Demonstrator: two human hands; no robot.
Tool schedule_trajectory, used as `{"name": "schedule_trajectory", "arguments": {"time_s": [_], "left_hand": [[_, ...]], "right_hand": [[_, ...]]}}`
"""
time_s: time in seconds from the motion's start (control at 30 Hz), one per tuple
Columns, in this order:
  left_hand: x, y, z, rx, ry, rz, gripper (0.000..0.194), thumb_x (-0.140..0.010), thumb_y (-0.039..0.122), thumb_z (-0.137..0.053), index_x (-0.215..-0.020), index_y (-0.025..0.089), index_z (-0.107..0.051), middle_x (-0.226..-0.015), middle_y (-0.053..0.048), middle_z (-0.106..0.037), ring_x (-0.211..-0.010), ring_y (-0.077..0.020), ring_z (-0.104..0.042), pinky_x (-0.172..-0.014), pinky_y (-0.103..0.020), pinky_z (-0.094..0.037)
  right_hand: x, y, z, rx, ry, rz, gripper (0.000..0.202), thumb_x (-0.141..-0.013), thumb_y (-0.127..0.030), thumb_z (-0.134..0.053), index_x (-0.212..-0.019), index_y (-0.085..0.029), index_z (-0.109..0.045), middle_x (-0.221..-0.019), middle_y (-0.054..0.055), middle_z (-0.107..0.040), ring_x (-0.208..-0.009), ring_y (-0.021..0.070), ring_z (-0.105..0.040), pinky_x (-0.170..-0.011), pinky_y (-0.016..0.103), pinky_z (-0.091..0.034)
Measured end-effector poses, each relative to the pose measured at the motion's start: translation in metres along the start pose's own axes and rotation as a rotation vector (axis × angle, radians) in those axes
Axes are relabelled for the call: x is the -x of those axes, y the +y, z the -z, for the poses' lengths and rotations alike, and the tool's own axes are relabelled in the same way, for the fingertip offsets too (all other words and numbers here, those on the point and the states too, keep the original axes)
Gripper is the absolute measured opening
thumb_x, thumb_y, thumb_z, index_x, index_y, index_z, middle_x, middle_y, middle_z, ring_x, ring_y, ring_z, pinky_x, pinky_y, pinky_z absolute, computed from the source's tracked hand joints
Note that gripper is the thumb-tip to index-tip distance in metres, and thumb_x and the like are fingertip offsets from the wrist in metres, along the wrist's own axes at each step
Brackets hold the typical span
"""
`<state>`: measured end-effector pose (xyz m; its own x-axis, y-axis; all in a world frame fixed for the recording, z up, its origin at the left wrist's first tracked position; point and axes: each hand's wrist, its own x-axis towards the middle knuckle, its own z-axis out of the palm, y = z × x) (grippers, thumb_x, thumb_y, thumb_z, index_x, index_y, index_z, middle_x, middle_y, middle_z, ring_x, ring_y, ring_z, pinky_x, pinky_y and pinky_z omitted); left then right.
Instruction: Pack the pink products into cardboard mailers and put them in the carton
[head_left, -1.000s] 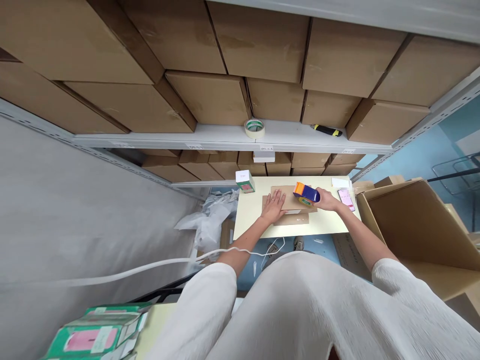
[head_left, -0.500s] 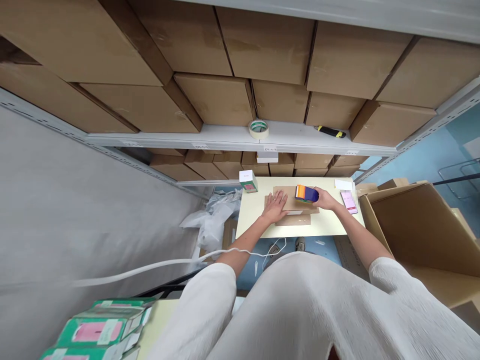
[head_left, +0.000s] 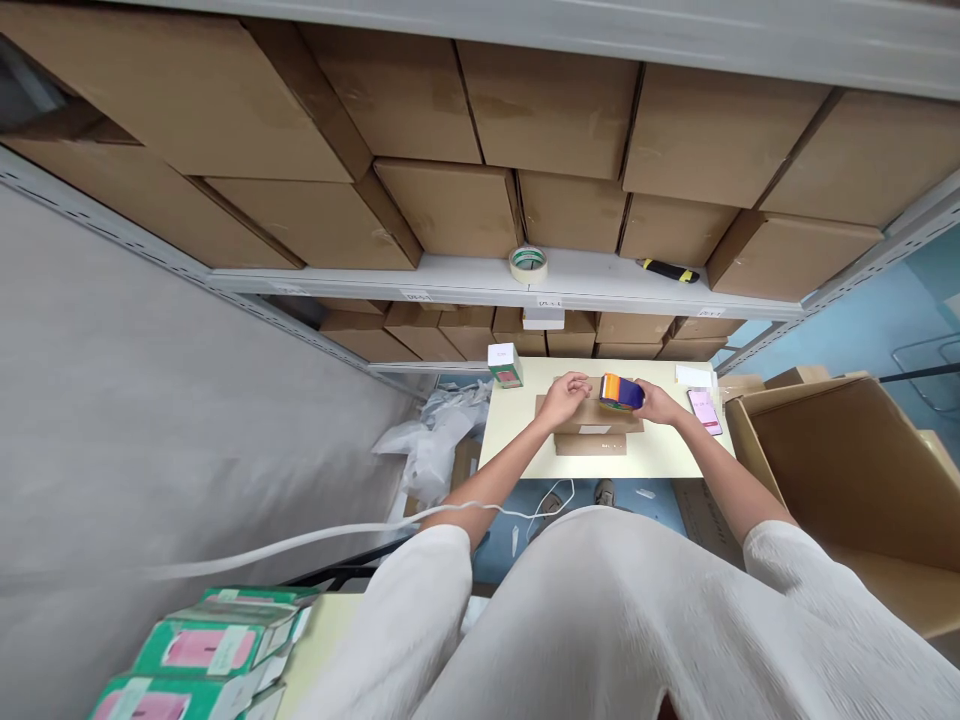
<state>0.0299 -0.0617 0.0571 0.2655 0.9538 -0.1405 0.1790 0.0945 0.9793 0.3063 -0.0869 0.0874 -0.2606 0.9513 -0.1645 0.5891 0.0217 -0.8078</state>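
Observation:
A cardboard box (head_left: pixel 612 423) lies on the pale yellow table, with a white label on its near side and a flap toward me. My right hand (head_left: pixel 657 403) grips a blue and orange tape dispenser (head_left: pixel 622 393), which is over the top of the box. Above the box's left part, my left hand (head_left: pixel 566 398) is raised with its fingers curled together. Whether anything thin sits between those fingers is too small to make out.
A small green-and-white box (head_left: pixel 505 366) stands at the table's back left. A phone (head_left: pixel 705 411) lies at the right, beside a large open carton (head_left: pixel 840 470). On the shelf ahead are a tape roll (head_left: pixel 528 264) and a utility knife (head_left: pixel 667 270). A white cable (head_left: pixel 315 538) crosses at left.
My left hand has lifted from lying flat on the box, and its fingers have curled. The tape dispenser stays in my right hand over the box. The view has shifted slightly.

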Motion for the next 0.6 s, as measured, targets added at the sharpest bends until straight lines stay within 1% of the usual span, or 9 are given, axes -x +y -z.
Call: {"name": "schedule_trajectory", "arguments": {"time_s": [0.13, 0.23, 0.33, 0.43, 0.6], "left_hand": [[0.0, 0.017, -0.01, 0.172, -0.007, 0.133, 0.027, -0.094, 0.026, -0.076, -0.119, 0.018, -0.068, -0.105, -0.01, -0.084, -0.095, -0.022, -0.081, -0.094, -0.04, -0.063], [0.003, 0.03, -0.013, 0.278, -0.005, 0.203, 0.033, -0.088, 0.025, -0.085, -0.115, 0.019, -0.068, -0.103, -0.01, -0.084, -0.095, -0.0231, -0.081, -0.09, -0.038, -0.062], [0.004, 0.039, -0.013, 0.319, 0.011, 0.254, 0.039, -0.083, 0.024, -0.091, -0.114, 0.019, -0.068, -0.1, -0.01, -0.084, -0.094, -0.0243, -0.081, -0.087, -0.037, -0.062], [0.002, 0.041, -0.014, 0.319, 0.034, 0.3, 0.044, -0.077, 0.023, -0.096, -0.112, 0.019, -0.069, -0.099, -0.01, -0.083, -0.093, -0.0249, -0.08, -0.084, -0.037, -0.062], [-0.005, 0.034, -0.019, 0.283, 0.078, 0.34, 0.046, -0.068, 0.015, -0.096, -0.105, 0.019, -0.069, -0.092, -0.008, -0.081, -0.086, -0.0232, -0.077, -0.078, -0.035, -0.059]], "right_hand": [[0.001, 0.0, 0.0, 0.025, 0.007, 0.002, 0.058, -0.06, -0.017, -0.073, -0.118, -0.022, -0.069, -0.108, 0.005, -0.077, -0.094, 0.0237, -0.07, -0.087, 0.034, -0.057], [0.002, 0.001, 0.0, 0.048, 0.0, 0.004, 0.061, -0.06, -0.011, -0.072, -0.121, -0.02, -0.068, -0.112, 0.006, -0.078, -0.096, 0.0229, -0.071, -0.088, 0.032, -0.057], [0.003, 0.001, 0.0, 0.072, -0.016, 0.015, 0.061, -0.062, -0.007, -0.071, -0.122, -0.02, -0.068, -0.111, 0.006, -0.078, -0.096, 0.0231, -0.072, -0.089, 0.032, -0.058], [0.004, 0.001, 0.0, 0.086, -0.012, 0.037, 0.063, -0.063, -0.006, -0.07, -0.124, -0.021, -0.068, -0.113, 0.005, -0.078, -0.098, 0.0235, -0.073, -0.089, 0.032, -0.059], [0.004, 0.005, -0.002, 0.126, -0.022, 0.048, 0.064, -0.065, -0.005, -0.07, -0.128, -0.02, -0.068, -0.117, 0.007, -0.078, -0.1, 0.0241, -0.074, -0.09, 0.033, -0.059]]}}
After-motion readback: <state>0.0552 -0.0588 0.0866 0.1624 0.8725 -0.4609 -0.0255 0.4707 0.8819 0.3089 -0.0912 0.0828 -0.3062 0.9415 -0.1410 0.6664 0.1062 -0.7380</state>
